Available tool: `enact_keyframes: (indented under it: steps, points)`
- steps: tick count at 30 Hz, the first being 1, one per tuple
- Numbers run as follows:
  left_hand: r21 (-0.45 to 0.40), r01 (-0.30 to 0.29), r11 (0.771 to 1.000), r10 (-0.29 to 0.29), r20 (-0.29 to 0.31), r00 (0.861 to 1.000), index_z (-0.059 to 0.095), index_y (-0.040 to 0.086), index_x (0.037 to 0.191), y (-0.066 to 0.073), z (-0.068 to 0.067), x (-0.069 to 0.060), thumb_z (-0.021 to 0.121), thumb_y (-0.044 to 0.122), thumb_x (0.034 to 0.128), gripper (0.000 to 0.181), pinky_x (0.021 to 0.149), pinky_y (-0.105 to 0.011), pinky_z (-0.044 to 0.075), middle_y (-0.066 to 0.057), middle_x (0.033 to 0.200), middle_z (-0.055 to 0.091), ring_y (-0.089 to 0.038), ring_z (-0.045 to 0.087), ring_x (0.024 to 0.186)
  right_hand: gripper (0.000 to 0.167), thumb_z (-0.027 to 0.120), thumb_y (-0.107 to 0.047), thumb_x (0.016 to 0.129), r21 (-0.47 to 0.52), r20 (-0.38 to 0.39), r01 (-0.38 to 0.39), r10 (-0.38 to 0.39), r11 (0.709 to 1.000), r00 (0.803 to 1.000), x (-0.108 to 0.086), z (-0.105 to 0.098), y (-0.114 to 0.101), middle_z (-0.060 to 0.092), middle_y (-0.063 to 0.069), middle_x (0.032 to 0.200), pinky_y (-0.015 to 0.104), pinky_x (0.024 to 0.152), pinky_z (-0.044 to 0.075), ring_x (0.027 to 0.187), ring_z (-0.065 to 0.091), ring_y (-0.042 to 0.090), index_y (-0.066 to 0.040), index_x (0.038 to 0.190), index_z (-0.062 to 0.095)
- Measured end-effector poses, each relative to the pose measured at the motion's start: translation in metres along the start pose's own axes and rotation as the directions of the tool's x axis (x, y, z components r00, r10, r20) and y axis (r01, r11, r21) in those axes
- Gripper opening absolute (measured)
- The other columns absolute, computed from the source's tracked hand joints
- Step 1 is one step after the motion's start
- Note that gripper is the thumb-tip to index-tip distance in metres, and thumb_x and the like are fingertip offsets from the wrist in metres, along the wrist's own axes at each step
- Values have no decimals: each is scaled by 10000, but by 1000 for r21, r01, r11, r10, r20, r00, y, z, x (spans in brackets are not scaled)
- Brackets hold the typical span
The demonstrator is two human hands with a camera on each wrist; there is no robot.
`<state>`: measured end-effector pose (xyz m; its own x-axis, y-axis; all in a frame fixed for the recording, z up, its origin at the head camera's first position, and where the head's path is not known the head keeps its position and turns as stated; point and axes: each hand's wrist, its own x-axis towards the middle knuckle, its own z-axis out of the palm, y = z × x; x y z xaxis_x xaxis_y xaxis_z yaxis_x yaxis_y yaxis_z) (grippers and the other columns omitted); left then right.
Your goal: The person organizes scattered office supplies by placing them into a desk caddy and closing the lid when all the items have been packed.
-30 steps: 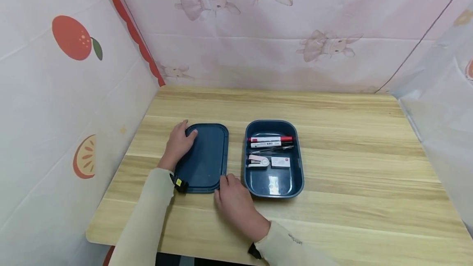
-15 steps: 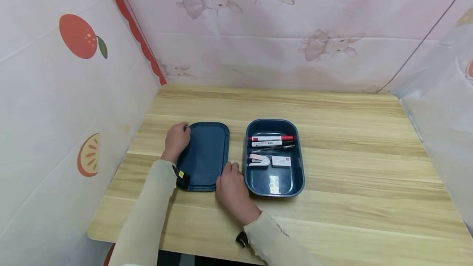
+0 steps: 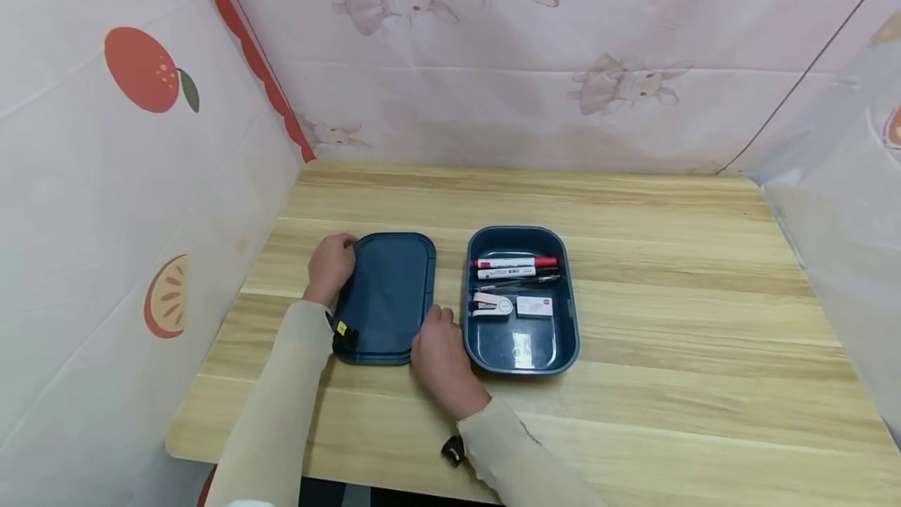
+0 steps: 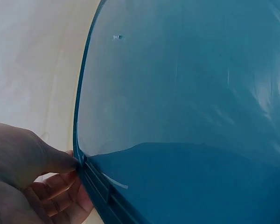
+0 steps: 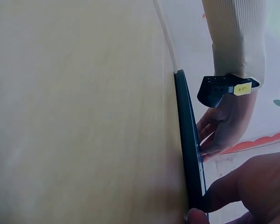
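A dark blue rectangular lid (image 3: pixel 389 296) lies on the table, left of the open box. My left hand (image 3: pixel 331 268) pinches its left edge near the far corner; in the left wrist view the thumb (image 4: pixel 56 158) presses the rim, with the other fingers beneath. At the near right corner, my right hand (image 3: pixel 445 362) grips the lid between thumb and fingers. The right wrist view shows the lid (image 5: pixel 189 140) nearly edge-on, the right thumb and a fingertip at its border. Most of the right fingers are hidden there.
Just right of my right hand stands a blue box (image 3: pixel 514 241). Inside lie a red-capped marker (image 3: pixel 512 263), a black-capped marker (image 3: pixel 507 273), a pen (image 3: pixel 517 284), a pink-and-white stapler (image 3: pixel 491 306) and a small white carton (image 3: pixel 535 307). Printed cloth (image 3: pixel 493 116) hangs behind the table (image 3: pixel 676 319).
My left hand has drawn back to the lid's left edge, its thumb no longer spread over the top. My right hand has moved slightly away from me along the near right corner.
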<state>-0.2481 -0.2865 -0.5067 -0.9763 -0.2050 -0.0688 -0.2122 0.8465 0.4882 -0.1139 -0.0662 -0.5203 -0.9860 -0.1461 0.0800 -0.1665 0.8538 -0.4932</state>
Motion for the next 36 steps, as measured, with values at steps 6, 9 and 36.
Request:
enact_keyframes:
  steps: [6,9,36]
  points:
    - [15,-37,999,38,-15,999,683,17,1240,0,1,-2,442,57,1017,331,933,-539,516,-213,1244,668,-396,635,1111,219,659,-127,907,-13,4,-26,26,1000,1000,5,2,1,578,135,898,361,668,562,776,612,238,42,1025,584]
    - [18,-48,999,49,-18,999,682,-16,1225,0,0,-1,438,25,1003,333,945,-541,513,-235,1226,669,-410,632,1103,205,662,-109,900,10,2,-29,29,1000,1000,6,3,1,571,135,904,365,678,560,797,602,242,40,1018,584]
    - [-113,-36,993,31,-46,998,664,-31,1235,-17,-28,-1,444,65,1027,317,885,-517,518,-251,1216,657,-391,625,1033,434,486,-61,1024,488,151,-185,127,853,980,14,-34,-17,518,148,1345,414,943,539,1087,582,244,-40,1458,489]
